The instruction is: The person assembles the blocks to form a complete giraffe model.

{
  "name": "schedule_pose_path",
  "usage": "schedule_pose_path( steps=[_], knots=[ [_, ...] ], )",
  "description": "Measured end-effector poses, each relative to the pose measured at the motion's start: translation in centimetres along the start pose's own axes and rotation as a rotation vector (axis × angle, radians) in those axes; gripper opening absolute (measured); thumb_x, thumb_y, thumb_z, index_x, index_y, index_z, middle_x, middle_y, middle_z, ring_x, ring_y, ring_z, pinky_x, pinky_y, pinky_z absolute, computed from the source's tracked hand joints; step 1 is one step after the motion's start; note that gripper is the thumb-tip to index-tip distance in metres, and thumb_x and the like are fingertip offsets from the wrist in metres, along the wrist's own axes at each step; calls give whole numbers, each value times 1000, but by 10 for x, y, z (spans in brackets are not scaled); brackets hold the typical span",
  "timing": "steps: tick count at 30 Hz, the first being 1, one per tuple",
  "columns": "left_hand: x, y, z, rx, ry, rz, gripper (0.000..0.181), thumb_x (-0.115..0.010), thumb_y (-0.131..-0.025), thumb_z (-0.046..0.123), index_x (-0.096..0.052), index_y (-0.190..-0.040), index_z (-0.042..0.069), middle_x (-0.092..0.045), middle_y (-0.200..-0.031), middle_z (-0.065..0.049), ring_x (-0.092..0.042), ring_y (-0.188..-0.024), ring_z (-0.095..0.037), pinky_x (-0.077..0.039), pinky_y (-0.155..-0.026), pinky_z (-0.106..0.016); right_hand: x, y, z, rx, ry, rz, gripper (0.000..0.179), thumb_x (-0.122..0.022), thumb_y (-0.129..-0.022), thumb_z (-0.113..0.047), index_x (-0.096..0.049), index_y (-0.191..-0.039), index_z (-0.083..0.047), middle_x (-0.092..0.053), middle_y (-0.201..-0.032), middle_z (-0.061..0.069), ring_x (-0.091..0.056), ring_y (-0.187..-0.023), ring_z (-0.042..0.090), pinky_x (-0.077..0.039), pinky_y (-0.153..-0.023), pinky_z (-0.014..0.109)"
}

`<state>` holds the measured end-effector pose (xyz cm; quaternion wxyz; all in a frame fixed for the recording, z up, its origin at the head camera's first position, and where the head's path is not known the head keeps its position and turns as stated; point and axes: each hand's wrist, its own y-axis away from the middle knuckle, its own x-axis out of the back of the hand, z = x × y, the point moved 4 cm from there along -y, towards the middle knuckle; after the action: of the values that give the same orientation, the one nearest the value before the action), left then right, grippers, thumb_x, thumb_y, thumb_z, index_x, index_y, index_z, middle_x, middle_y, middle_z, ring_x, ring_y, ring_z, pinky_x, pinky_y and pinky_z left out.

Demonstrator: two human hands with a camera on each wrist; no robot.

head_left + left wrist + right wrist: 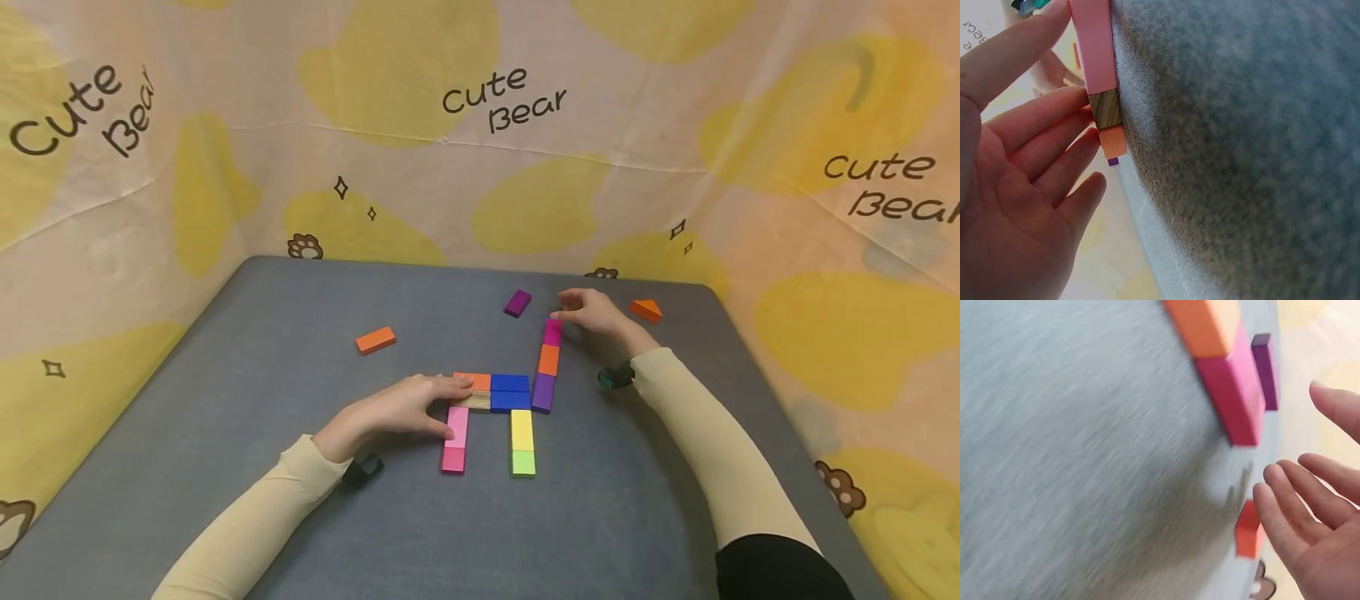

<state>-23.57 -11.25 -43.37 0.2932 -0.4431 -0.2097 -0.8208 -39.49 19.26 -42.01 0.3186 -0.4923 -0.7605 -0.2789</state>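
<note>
My left hand (401, 406) rests its fairly straight fingers on the left end of a flat block figure, over an orange block (480, 381) and a wooden block (480, 402). Its thumb reaches the light pink block (457, 423), which meets a darker pink block (453, 460). Two blue blocks (510, 392) lie to the right, with a yellow block (522, 430) and a green block (523, 463) below. A slanted column of purple (543, 392), orange (549, 360) and magenta (552, 332) blocks rises at the right. Just past its far end, my right hand (596, 312) hovers with loose, empty fingers.
A dark purple block (517, 303) lies behind the column. An orange triangular block (647, 311) sits beyond my right hand, and a loose orange block (376, 340) lies at the left. Patterned cloth (480, 167) borders the grey table (300, 300) at the back and sides.
</note>
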Motion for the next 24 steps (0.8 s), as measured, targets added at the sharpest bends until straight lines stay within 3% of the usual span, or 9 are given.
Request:
schedule_pose_path(
  steps=[10,16,24],
  knots=[
    [0,0,0,23,17,-11,64,-72,-82,35,-49,-140,18,-40,-149,6,-33,-140,-14,-30,-112,-44,-17,-35,-31,2,-22,-36,71,-71,-84,-32,-41,-141,-1,-48,-141,16,-46,-130,31,-37,-107,45],
    [0,1,1,26,21,-10,64,-73,-82,34,-49,-140,18,-40,-149,6,-34,-140,-15,-31,-111,-44,-27,-53,-32,7,34,-12,72,-75,-81,-32,-45,-138,1,-51,-138,17,-49,-127,30,-39,-105,42],
    [1,1,2,28,20,-15,65,-73,-82,33,-49,-140,16,-39,-150,5,-35,-139,-15,-29,-112,-46,-33,-61,-28,-7,55,-9,74,-78,-79,-28,-45,-139,0,-50,-139,16,-50,-126,30,-40,-104,41]
  ],
)
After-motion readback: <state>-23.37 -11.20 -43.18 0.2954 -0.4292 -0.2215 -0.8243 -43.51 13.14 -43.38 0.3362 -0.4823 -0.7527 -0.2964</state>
